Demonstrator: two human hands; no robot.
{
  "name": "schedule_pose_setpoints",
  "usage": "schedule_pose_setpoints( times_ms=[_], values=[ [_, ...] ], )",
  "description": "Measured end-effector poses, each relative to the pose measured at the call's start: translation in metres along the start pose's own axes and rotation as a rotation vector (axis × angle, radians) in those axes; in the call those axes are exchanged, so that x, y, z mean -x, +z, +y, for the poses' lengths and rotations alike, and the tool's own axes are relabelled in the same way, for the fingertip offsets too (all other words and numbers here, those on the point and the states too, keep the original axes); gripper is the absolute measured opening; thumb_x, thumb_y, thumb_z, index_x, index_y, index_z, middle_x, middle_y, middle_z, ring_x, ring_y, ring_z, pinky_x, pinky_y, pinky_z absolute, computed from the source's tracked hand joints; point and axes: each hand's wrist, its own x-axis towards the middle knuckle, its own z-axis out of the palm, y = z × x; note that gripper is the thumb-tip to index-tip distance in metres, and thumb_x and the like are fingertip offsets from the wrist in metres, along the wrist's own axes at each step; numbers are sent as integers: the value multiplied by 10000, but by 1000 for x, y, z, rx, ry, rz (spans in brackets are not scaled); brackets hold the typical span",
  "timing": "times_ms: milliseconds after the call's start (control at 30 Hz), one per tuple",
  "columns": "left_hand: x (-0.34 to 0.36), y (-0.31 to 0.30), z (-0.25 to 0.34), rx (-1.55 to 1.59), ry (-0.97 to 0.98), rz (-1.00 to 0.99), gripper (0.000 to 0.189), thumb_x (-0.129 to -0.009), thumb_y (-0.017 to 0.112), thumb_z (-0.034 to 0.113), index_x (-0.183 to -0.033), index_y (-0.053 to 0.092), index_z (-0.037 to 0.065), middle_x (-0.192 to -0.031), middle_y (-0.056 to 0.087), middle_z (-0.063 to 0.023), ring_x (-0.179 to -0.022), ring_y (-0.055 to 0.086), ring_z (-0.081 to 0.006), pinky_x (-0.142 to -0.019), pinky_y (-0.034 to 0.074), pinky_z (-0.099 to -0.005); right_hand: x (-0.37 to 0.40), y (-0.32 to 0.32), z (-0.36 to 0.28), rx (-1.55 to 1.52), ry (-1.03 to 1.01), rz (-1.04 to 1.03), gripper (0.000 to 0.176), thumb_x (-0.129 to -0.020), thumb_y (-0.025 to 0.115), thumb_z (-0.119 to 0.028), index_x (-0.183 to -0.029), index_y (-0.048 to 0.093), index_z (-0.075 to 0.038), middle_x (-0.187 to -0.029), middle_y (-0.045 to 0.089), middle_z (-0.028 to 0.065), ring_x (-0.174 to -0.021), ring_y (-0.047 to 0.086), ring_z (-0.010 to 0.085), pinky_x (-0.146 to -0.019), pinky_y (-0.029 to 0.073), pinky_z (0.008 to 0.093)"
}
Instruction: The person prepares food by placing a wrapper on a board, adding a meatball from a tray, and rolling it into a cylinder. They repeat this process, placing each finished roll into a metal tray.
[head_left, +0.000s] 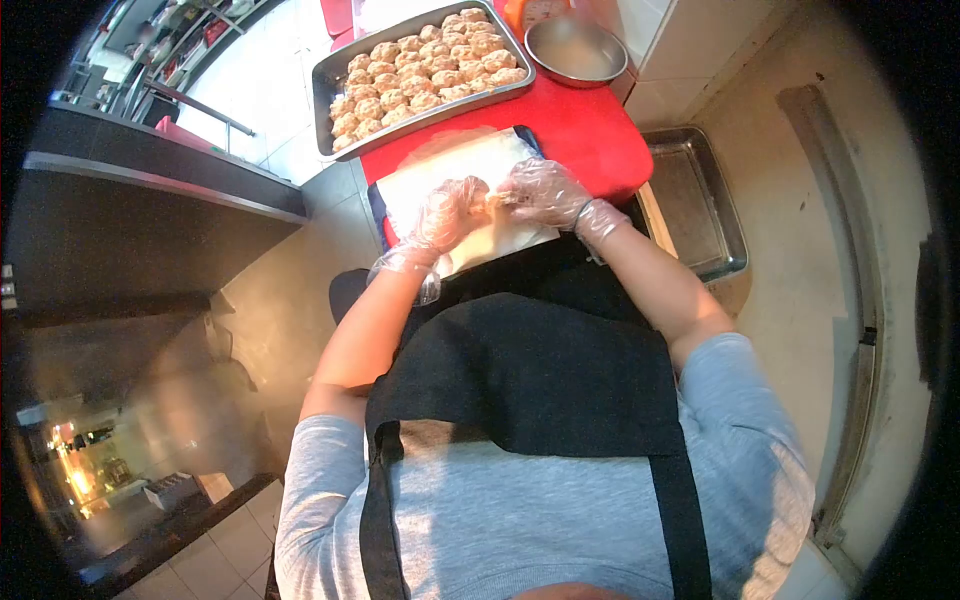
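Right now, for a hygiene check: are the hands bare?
No, the left hand and right hand both wear plastic gloves while holding a dough piece.

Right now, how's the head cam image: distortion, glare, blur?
Head view: heavy fisheye, black vignette at the corners, counter edges bow; bright sheen on the metal bowl and the filled tray rim; the gloved left hand and right hand are slightly soft, so their grip is unreadable; lower left is dim and smeared.
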Motion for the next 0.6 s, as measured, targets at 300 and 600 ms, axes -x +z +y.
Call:
schedule_pose_setpoints(
  times_ms=[300, 600],
  values=[
    [-16, 18, 7, -77, 220, 34, 112, -848, 652, 221, -894, 675, 121, -871, 651, -105, -853, 618, -326, -766, 490, -422, 18, -9, 19, -23, -58, 66, 266, -766, 693, -305, -959, 703, -122, -903, 647, 126, -909, 622, 325, -827, 488, 435],
    [-15, 15, 3, 76, 195, 25, 135, -831, 708, 219, -868, 670, 95, -809, 646, -98, -782, 624, -298, -738, 489, -392, 20, -10, 20, 63, -87, 138, 340, -744, 704, -357, -950, 705, -87, -935, 660, 141, -930, 624, 341, -836, 489, 445]
  ],
)
